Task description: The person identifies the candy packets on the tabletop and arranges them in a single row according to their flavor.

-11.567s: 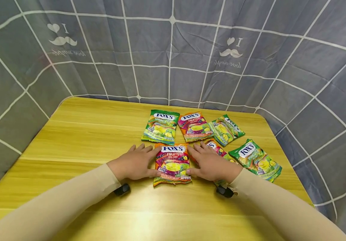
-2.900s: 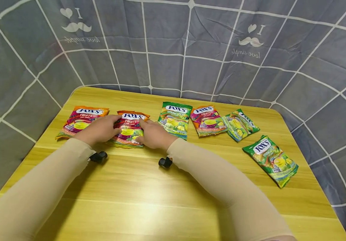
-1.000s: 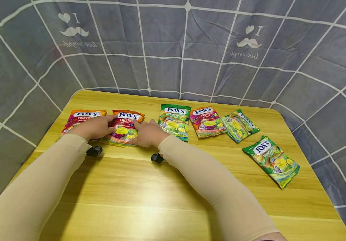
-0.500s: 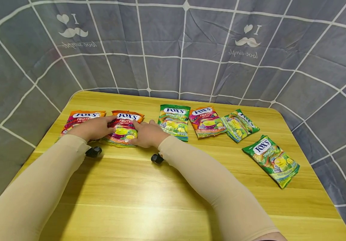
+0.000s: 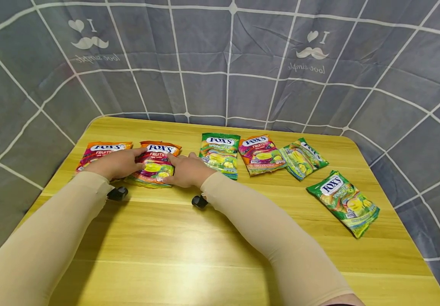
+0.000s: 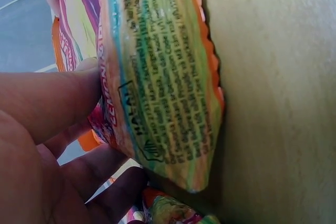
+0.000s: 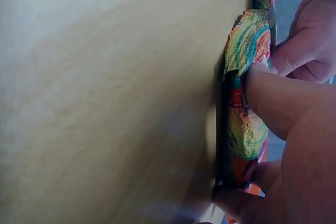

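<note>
My left hand (image 5: 117, 162) and right hand (image 5: 187, 170) pinch the sides of one Fox's Fruits candy bag (image 5: 155, 163), lying flat on the wooden table (image 5: 189, 238) between my palms. Squeezing harder could buckle it or nudge the Fruits bag (image 5: 99, 151) just left. I count three Fruits bags and three green Spring Tea bags.

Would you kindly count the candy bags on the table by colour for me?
Orange fruit candy bags: 3
Green spring tea candy bags: 3
Total: 6
</note>
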### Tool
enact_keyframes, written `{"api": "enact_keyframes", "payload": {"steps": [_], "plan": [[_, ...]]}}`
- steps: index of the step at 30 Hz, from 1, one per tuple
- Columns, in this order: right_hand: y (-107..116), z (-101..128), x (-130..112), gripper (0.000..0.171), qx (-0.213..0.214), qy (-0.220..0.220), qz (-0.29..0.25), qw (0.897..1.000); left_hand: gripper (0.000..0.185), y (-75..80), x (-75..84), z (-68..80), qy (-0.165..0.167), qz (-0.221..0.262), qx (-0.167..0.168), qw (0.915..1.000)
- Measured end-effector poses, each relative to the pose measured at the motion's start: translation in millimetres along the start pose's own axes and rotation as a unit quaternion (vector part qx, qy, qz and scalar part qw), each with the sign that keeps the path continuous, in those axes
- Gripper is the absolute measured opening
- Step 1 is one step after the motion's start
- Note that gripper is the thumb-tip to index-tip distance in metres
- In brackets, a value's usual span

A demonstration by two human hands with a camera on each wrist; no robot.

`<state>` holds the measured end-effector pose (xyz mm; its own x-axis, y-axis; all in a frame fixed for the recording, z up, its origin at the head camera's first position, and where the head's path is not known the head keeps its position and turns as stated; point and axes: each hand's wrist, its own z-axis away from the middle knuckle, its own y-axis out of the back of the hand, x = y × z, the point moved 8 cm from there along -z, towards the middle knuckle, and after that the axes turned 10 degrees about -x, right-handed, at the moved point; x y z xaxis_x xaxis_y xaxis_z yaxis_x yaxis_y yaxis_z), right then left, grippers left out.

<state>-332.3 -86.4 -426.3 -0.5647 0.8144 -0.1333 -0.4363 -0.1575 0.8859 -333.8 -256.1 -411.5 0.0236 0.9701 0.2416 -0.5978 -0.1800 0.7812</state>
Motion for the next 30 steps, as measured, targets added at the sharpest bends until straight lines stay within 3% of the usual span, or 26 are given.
{"api": "enact_keyframes", "payload": {"steps": [12, 18, 24, 27, 30], "plan": [[-4.8, 3.5, -3.2, 0.091, -0.014, -0.019, -0.008, 1.000, 0.074, -3.3, -3.8, -2.1, -0.005, 0.001, -0.010, 0.9999], [-1.2, 12.1, 0.3, 0.090, -0.001, 0.003, -0.012, 1.000, 0.073, -1.7, 1.9, -1.4, -0.019, -0.015, 0.008, 0.9997], [10.2, 40.3, 34.1, 0.080, 0.050, 0.047, -0.004, 0.998, 0.065, 11.5, 29.6, 8.5, -0.060, -0.065, 0.097, 0.9914], [18.5, 60.1, 68.3, 0.075, 0.070, 0.039, -0.024, 0.997, 0.062, 17.8, 53.8, 13.6, -0.085, -0.059, 0.132, 0.9859], [23.4, 79.2, 108.1, 0.072, 0.086, 0.021, -0.045, 0.995, 0.060, 18.3, 83.7, 15.0, -0.115, -0.030, 0.139, 0.9831]]}}
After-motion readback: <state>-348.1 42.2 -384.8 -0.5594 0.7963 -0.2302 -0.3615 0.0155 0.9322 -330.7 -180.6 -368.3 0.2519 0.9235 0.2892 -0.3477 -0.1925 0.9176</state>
